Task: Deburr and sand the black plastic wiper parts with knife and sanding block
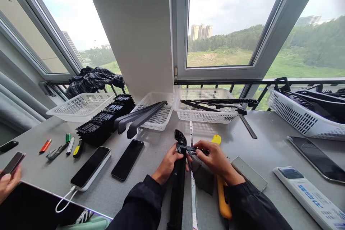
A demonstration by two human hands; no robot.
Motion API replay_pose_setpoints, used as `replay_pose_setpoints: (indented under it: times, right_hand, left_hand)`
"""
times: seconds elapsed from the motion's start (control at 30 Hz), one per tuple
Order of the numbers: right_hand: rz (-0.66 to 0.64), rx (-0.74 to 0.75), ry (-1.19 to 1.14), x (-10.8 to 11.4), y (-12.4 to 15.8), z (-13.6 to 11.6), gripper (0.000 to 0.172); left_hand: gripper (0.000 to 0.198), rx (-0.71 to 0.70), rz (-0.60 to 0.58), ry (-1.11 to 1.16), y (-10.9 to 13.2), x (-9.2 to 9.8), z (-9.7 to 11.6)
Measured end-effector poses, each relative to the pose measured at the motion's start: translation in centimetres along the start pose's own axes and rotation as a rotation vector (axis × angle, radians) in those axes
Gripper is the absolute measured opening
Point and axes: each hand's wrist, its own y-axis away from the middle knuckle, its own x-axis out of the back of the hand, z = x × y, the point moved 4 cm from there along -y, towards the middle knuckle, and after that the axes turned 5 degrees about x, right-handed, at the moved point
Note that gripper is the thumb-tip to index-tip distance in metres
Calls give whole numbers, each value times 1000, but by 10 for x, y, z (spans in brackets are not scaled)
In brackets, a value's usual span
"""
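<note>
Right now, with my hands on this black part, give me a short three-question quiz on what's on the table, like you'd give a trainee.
1. True or false: the yellow-handled tool lies on the table, gripped by neither hand.
2. The left hand grips: A) a phone, B) the long black part, C) a marker.
3. How many white baskets stand on the table?

Key: 1 true, it lies under the right forearm. 2 B, while the right hand pinches a small black piece on top of that part. 3 four.
</note>
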Motion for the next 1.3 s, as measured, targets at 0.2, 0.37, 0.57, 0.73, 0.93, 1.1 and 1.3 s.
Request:
replay_pose_setpoints:
  times: [0.2,0.37,0.57,0.73,0.93,1.1,1.3]
  right_hand:
    - [202,-74,68,3,2,19,25]
    - [314,-118,124,10,6,31,36]
    - [311,-67,190,11,7,24,30]
    - [292,-20,118,6,6,19,23]
    - [249,136,181,-3,6,2,22]
    - [224,209,220,-2,4,-7,23]
    - [215,226,227,2,4,-9,24]
  left_hand:
    - [49,8,-50,-15,2,-2,0]
    - [43,27,-66,-7,0,0,-5]
    - [46,16,-48,15,-4,3,-8]
    - [57,-17,-24,29,-9,9,-10]
    - [65,-39,46,19,-5,8,-6]
    - [67,-3,74,-20,4,2,2]
    - [75,3,52,-30,2,1,3]
